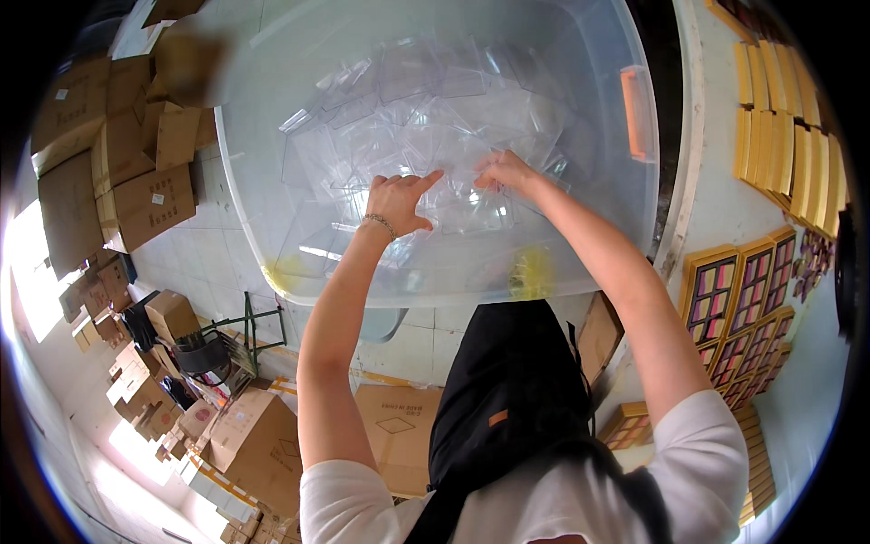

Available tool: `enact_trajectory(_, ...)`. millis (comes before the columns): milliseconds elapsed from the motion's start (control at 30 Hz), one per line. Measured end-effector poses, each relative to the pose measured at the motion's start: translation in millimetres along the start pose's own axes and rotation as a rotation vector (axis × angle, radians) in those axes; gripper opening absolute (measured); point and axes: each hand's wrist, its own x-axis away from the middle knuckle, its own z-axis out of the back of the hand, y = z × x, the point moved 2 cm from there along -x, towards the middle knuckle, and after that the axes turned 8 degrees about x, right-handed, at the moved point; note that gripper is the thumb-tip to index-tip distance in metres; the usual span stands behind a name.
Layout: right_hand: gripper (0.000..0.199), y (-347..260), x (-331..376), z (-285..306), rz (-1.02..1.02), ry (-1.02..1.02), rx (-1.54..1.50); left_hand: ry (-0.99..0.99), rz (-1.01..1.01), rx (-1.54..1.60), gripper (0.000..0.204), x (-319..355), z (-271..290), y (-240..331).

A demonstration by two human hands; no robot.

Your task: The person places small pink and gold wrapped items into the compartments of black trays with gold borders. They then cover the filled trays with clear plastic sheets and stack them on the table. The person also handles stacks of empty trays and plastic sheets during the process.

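A large translucent plastic tub point(263, 218) holds a loose heap of clear, thin-walled plastic cases point(408, 77), many lying flat or tilted over each other. My left hand point(397, 201), with a bracelet at the wrist, is over the near middle of the heap. Its thumb and index finger spread apart, and it seems to rest on the clear plastic. To its right, my right hand point(507, 170) has its fingers bent together in a pinch low over the cases. What it pinches is see-through or hidden, so I cannot make it out.
An orange handle point(632, 113) sits on the tub's right side. Brown cardboard boxes point(145, 204) are stacked at the left, and another carton point(399, 426) stands near my body. A black apron point(507, 390) hangs in front of me. Yellow-framed trays point(739, 290) line the right side.
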Motion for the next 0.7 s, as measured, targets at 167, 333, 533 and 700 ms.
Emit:
enact_trajectory(167, 0.027, -9.1, 25.2, 16.8, 0.058, 0.069, -0.113, 0.033, -0.069, 0.063, 0.080, -5.2, 32.2, 19.6)
enact_trajectory(333, 0.034, -48.8, 67.1, 47.1, 0.143, 0.079, -0.122, 0.100, -0.210, 0.042, 0.073, 5.6, 104.7, 50.8)
enact_trajectory(533, 0.034, -117.0, 171.0, 53.2, 0.233, 0.192, -0.212, 0.030, -0.358, 0.010, 0.070, 55.8, 216.8, 112.6)
enact_trajectory(700, 0.033, -131.1, 307.0, 36.8, 0.360, 0.284, -0.407, -0.087, -0.612, -0.035, 0.073, 139.4, 287.8, 218.6)
